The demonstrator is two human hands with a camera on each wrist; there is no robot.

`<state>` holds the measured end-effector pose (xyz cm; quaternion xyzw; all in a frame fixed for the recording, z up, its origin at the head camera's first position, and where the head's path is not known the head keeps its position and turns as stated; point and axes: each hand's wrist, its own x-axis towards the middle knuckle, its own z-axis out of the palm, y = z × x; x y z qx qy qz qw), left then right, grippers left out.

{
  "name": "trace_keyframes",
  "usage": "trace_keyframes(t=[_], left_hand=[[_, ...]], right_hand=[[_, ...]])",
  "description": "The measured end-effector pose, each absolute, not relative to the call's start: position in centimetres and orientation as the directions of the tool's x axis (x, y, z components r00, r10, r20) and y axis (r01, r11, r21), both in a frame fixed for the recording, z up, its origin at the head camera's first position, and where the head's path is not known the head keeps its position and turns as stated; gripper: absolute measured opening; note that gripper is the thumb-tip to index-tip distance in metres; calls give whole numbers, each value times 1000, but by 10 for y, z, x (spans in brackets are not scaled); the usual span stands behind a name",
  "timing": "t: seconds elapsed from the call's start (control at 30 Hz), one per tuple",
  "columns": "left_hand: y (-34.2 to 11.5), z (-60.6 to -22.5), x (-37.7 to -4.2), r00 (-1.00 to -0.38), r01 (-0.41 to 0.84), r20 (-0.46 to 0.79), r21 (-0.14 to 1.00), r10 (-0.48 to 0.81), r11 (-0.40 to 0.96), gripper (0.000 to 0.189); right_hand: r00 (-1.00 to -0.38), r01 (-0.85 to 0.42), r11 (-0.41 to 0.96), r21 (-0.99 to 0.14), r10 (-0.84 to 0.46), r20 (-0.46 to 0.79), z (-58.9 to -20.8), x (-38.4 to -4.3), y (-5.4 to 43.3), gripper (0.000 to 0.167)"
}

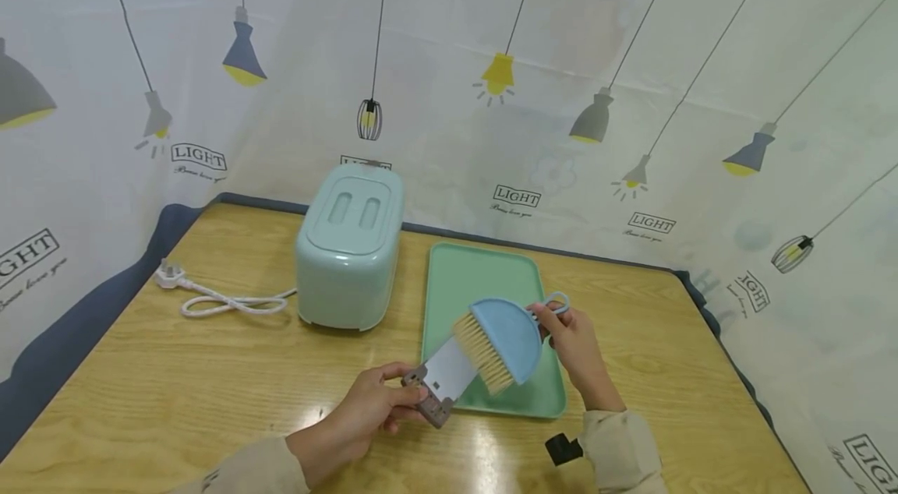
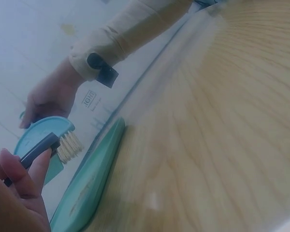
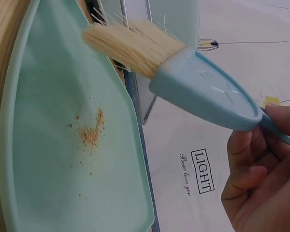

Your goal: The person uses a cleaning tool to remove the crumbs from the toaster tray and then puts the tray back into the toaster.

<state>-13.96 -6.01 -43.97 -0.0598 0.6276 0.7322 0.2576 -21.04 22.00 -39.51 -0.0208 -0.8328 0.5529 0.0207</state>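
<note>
Sleeves, pair, beige [image 1: 620, 451]: nearest the camera, behind the fingers of both hands. Small black fitting [image 1: 563, 449] at the right cuff.

Left hand [image 1: 365, 404]: fingers gripping the brown-grey end of a slim plate [image 1: 449, 371]. Plate pale, flat; runs from these fingers toward the right ones, over the near part of a green tray [image 1: 463, 276].

Right hand [image 1: 578, 350]: fingers pinching the handle of a brush [image 1: 515, 334]. Brush light blue, half-round, loop-ended; head to the left of the right fingers. Bristles [image 1: 482, 352] pale, over the plate's far end; whether they touch cannot be told.

Green tray: rectangular, rimmed, flat on the wooden worktop [image 1: 175, 393], below the right fingers. Bears a scatter of brown crumbs [image 3: 91, 135].

Toaster [image 1: 344, 276]: mint, upright, two long recesses on top; beyond the left fingers, slightly leftward. White cord [image 1: 238, 303], looped, with plug [image 1: 169, 274]; farther left of those fingers.

Backdrop [image 1: 449, 167]: pale, lamp-printed; beyond all fingers.
</note>
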Motion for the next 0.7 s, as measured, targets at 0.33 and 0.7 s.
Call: trace_keyframes(t=[0.33, 0.7], left_hand=[[-63, -444, -140, -858, -444, -404, 894, 318, -62, 40], [-63, -446, -141, -859, -439, -401, 897, 317, -57, 43]], right_hand=[[-994, 0, 441, -897, 99, 48, -398, -214, 225, 34], [-991, -6, 473, -881, 113, 68, -405, -220, 230, 33]])
